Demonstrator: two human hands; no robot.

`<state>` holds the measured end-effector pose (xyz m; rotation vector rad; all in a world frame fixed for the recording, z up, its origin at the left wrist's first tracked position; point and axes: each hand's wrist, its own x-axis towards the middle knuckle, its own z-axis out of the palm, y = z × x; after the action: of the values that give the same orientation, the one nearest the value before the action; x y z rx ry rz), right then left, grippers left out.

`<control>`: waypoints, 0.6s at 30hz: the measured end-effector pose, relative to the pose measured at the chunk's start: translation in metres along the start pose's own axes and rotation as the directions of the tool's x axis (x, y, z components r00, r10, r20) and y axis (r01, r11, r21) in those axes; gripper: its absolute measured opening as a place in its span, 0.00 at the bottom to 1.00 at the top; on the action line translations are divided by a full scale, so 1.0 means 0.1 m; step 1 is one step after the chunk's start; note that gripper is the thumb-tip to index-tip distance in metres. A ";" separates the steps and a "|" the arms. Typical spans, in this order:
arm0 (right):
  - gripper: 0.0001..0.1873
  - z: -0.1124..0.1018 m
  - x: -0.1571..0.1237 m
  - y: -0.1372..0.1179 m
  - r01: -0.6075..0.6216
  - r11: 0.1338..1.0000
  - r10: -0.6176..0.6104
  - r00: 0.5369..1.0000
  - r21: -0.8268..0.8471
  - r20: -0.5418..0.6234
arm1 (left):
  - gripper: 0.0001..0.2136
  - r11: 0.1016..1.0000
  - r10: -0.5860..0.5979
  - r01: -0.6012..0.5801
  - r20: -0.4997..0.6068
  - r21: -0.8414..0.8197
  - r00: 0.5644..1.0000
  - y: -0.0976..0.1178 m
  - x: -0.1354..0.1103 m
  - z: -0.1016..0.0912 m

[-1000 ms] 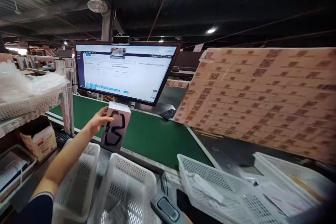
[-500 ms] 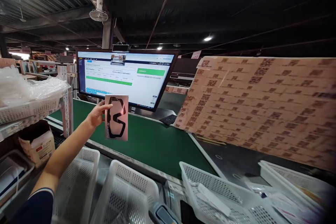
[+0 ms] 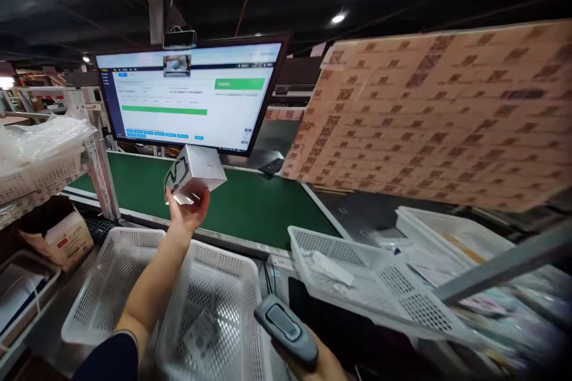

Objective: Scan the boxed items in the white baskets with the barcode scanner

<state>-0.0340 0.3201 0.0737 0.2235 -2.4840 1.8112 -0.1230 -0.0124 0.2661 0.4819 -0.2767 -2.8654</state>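
My left hand (image 3: 187, 211) is raised over the white baskets and grips a small white box (image 3: 193, 172) with a black outline printed on one face; the box is tilted, its plain white side up. My right hand (image 3: 324, 363) shows only at the bottom edge, wrapped round a grey handheld scanner (image 3: 286, 328) that points up and left. Behind the box stands a monitor (image 3: 187, 95) with green bars on its screen, above a green conveyor belt (image 3: 250, 205).
Two white mesh baskets (image 3: 111, 286) (image 3: 218, 303) stand in front of me, a third basket (image 3: 357, 286) with papers to the right. A large sheet of code labels (image 3: 438, 113) hangs at right. Left shelving holds a basket of plastic bags (image 3: 40, 155) and a carton (image 3: 58, 235).
My left hand lifted the box off the belt, held it up facing the screen, then drew it back and tilted it flat. Green bars appeared on the monitor. The scanner rose into view.
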 end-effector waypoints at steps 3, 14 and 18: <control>0.26 -0.14 -0.17 0.09 -0.161 0.983 0.167 0.984 0.089 -0.068 | 0.28 0.937 0.222 -0.193 -0.071 0.291 0.972 -0.28 0.16 -0.52; 0.36 -0.28 -0.66 0.28 -0.270 0.885 0.419 0.817 0.379 -0.397 | 0.37 0.186 0.196 -0.171 0.133 0.968 0.971 -0.95 0.11 -2.75; 0.35 -0.21 -0.66 0.25 -0.285 0.882 0.420 0.837 0.375 -0.351 | 0.33 0.205 0.211 -0.014 -0.031 0.979 0.977 -0.88 0.01 -3.05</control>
<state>0.0271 0.3535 0.0478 -0.6094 -2.0239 2.0979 -0.0363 0.0263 -0.0364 0.8058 -2.0772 -2.0365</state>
